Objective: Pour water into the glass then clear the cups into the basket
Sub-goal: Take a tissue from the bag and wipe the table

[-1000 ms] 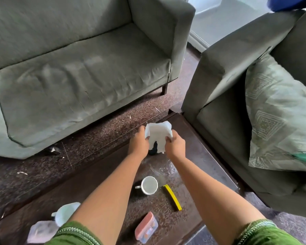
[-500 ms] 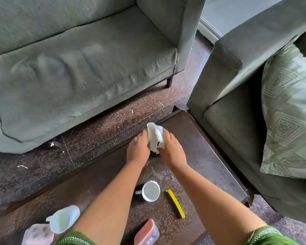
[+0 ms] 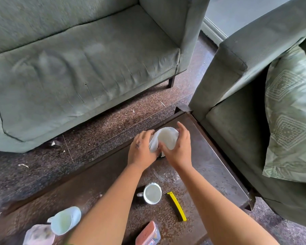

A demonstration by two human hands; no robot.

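Observation:
Both hands hold a white cloth [image 3: 166,139] over the far part of the dark table [image 3: 219,174]. My left hand [image 3: 141,151] grips its left side and my right hand [image 3: 178,149] cups its right side. The cloth wraps something small and dark whose base [image 3: 160,157] shows just below; I cannot tell what it is. A white mug [image 3: 152,193] with a handle stands upright nearer to me, between my forearms. A pale blue cup [image 3: 64,221] with a handle lies tilted at the table's near left.
A yellow strip [image 3: 177,206] lies right of the mug. A red-lidded box [image 3: 147,234] and a pinkish container [image 3: 38,236] sit at the near edge. A green sofa [image 3: 78,68] stands beyond the table; an armchair [image 3: 237,85] with a patterned cushion [image 3: 293,112] flanks the right.
The cloth went from spread open, to bunched narrow, to rounded between both hands. The hands stayed over the same spot on the table. The view tilted down and drew closer.

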